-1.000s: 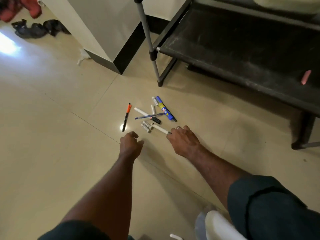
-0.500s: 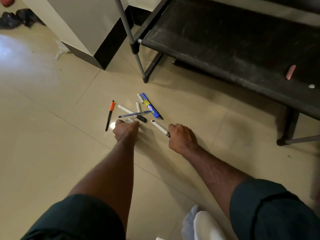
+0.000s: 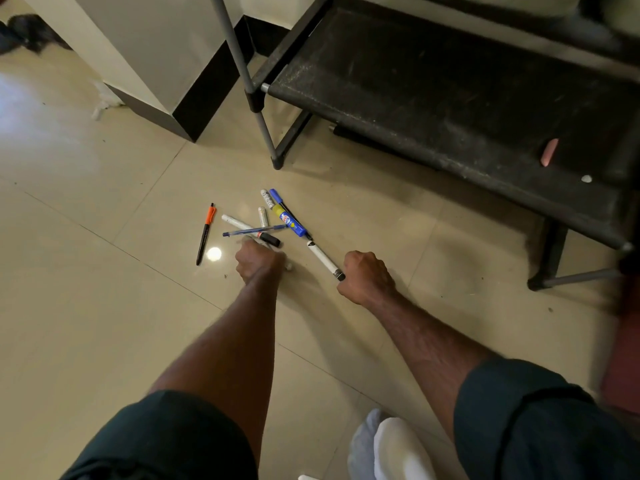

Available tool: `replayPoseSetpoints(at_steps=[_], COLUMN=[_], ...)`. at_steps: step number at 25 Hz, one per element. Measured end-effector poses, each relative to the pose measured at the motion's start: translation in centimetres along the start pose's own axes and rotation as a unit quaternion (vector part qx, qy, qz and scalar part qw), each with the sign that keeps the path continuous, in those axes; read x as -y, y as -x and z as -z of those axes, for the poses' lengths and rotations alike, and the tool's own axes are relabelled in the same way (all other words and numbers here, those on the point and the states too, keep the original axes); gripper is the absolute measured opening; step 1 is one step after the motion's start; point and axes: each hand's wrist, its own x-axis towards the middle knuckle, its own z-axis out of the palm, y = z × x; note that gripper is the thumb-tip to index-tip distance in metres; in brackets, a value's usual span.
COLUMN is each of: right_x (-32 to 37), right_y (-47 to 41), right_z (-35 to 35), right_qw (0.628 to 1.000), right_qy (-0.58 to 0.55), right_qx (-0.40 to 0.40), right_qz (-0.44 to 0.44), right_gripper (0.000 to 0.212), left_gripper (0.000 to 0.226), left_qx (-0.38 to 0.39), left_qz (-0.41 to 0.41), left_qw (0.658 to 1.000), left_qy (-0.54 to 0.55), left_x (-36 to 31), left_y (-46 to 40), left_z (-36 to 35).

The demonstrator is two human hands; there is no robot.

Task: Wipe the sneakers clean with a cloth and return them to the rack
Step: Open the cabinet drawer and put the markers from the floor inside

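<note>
The black shoe rack [image 3: 450, 109] stands at the upper right, its lower shelf dusty. A white sneaker [image 3: 398, 448] shows at the bottom edge between my arms. My right hand [image 3: 365, 277] rests on the floor, closed around the end of a white marker [image 3: 323, 258]. My left hand [image 3: 259, 261] is curled over small white items on the tile; what it grips is hidden. Several pens and markers [image 3: 273, 220] lie scattered just beyond both hands. No cloth is in view.
A black and orange pen [image 3: 205, 233] lies to the left of the pile. A pink piece [image 3: 549, 152] and a white speck [image 3: 586, 178] sit on the rack shelf. A wall corner [image 3: 166, 81] stands behind. Dark clothing [image 3: 24, 32] lies at the far left.
My left hand reached forward onto the small white items and curled over them. My right hand closed on the white marker's end. The view shifted closer to the rack.
</note>
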Motion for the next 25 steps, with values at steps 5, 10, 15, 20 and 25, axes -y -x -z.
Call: replayPoseSetpoints(at_steps=[5,10,15,20,25], right_x=[-2.0,-5.0,-9.4,-14.2,-20.6], right_y=[0.0,2.5,10.5,21.6,35.6], right_z=[0.0,2.8,11.5,20.3,30.0], right_qw=[0.994,0.947,0.924,0.932,0.956], right_qy=[-0.094,-0.303,-0.37,-0.352,-0.284], right_qx=[0.018,0.038,0.017,0.035,0.051], right_qz=[-0.051,-0.097,-0.096,-0.075,-0.05], right_gripper=[0.014,0.018,0.008,0.017,0.021], left_gripper=[0.018,0.017,0.019,0.016,0.015], left_qx=[0.001,0.193,0.42,0.518,0.593], left_qz=[-0.012,-0.044,-0.193,-0.344,-0.418], left_qw=[1.0,0.974,0.887,0.768,0.679], left_qy=[0.021,0.105,-0.022,-0.155,-0.109], left_x=[1.4,1.0,-7.7,-18.1,-22.4], left_y=[2.4,4.7,12.3,25.2,41.3], left_z=[-1.6,0.0,3.8,6.8,7.7])
